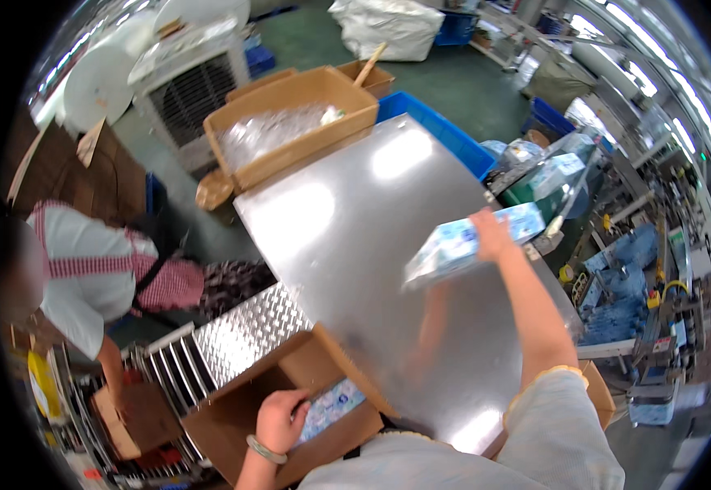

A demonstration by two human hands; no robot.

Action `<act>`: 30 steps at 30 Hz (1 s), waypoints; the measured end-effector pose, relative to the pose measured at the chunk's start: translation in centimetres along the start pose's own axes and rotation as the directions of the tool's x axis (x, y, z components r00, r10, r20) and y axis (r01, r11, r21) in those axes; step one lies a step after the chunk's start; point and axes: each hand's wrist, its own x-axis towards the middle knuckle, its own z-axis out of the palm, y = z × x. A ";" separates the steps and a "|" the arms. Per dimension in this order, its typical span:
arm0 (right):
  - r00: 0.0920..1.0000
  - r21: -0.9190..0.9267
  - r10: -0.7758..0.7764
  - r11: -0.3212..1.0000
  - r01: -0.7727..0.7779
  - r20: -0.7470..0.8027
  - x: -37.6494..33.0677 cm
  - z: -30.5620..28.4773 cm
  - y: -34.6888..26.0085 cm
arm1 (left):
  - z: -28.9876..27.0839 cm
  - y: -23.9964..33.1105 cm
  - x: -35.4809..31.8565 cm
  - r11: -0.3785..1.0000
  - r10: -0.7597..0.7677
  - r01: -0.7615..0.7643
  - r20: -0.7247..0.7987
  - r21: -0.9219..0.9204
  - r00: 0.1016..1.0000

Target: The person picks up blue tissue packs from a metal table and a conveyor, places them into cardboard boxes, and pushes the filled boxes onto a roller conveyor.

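A blue-and-white plastic-wrapped pack [453,247], which looks like a tissue pack, is in my right hand [493,234]. The fingers grip it from above near its right end, and it tilts over the metal table [347,245]. Its clear wrapping sticks out at the left end. My left hand [280,418], a bangle at its wrist, hovers at the open cardboard box [245,392] before me. Its fingers are loosely curled, the thumb apart, with nothing visible between them. Inside that box lie similar blue-and-white packs [329,408].
A carton of clear plastic bags [290,135] and a blue bin [437,135] stand beyond the table. Packs travel on a green conveyor [527,192] beside machinery at right. At left, a co-worker [98,269] reaches to a carton [139,416] by a roller conveyor [180,363].
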 end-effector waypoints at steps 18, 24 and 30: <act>0.658 0.577 0.611 0.754 -0.314 -0.441 0.8 -3.9 4.0 | 11.6 10.0 20.8 0.666 0.405 -0.579 0.423 0.471 0.810; 0.689 0.618 0.679 0.661 -0.425 -0.253 2.1 0.0 3.8 | 4.2 10.9 16.9 0.786 0.571 -0.518 -0.074 0.338 0.818; 0.810 0.532 0.436 0.826 -0.186 -0.393 -7.7 3.2 -3.8 | 0.0 6.3 10.2 0.839 0.138 -0.333 -0.425 -0.430 0.895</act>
